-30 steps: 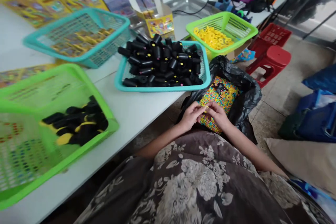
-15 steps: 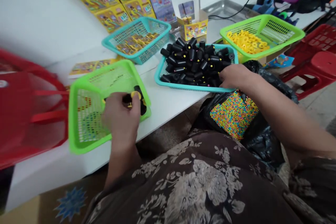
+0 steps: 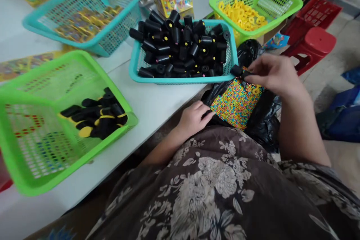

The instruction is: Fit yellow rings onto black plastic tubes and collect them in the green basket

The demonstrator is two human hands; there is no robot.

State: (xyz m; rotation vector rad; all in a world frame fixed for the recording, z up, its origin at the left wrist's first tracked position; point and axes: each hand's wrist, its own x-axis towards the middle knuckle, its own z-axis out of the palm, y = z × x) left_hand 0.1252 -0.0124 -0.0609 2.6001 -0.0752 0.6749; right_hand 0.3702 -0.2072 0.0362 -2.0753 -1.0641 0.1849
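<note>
My right hand [image 3: 277, 75], slightly blurred, pinches a small black plastic tube [image 3: 236, 70] above a black plastic bag [image 3: 263, 120]. Tiny multicoloured balls [image 3: 234, 105] fill the bag's mouth, with a yellow ring-shaped piece lying on them. At the bag's near left edge, my left hand [image 3: 192, 120] has its thumb and fingers closed around the dark plastic. Many black tubes, some showing yellow or pink dots, are heaped in a turquoise basket [image 3: 180, 80] just beyond. On the left, a green basket [image 3: 64, 165] holds several black tubes with yellow caps [image 3: 98, 118].
Yellow pieces [image 3: 242, 15] lie in another green basket [image 3: 272, 26] at the back right. A second turquoise basket [image 3: 123, 33] contains small yellow packets. An opened yellow box [image 3: 176, 0] stands behind the tubes. Red plastic stools [image 3: 320, 43] are on the floor at right.
My left hand has left the green basket and moved right to the bag, leaving capped tubes behind. My right hand has come out of the turquoise basket with a black tube. The view has shifted.
</note>
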